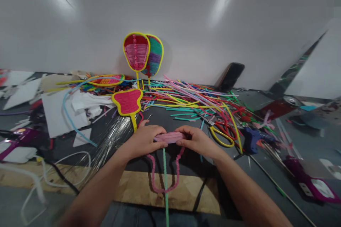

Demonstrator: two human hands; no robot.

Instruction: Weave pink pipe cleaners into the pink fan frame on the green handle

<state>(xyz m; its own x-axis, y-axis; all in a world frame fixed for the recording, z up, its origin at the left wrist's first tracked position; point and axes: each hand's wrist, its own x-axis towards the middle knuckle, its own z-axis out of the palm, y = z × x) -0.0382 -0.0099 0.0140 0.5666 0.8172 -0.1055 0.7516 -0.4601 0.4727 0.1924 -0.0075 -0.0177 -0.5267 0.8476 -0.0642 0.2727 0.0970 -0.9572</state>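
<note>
Between my two hands is a fan frame bent from pink pipe cleaner (153,177), with a band of light pink strands (170,137) wound across its top. The thumb and fingers of my left hand (147,138) pinch the band's left end. At its right end, my right hand (195,141) grips in the same way. A mint green pipe cleaner stem (165,181) runs down from the band, crossing the rounded pink loop. Just beyond my left hand lies a finished fan (127,102) with a yellow edge and dark pink filling.
Two yellow-edged fans (136,53) lean on the white partition (186,14). Loose pipe cleaners (183,94) spread behind my hands. Scissors (222,134), a blue tool (252,140) and a purple device (311,181) lie right; white paper (61,110) and a white cable (66,154) lie left.
</note>
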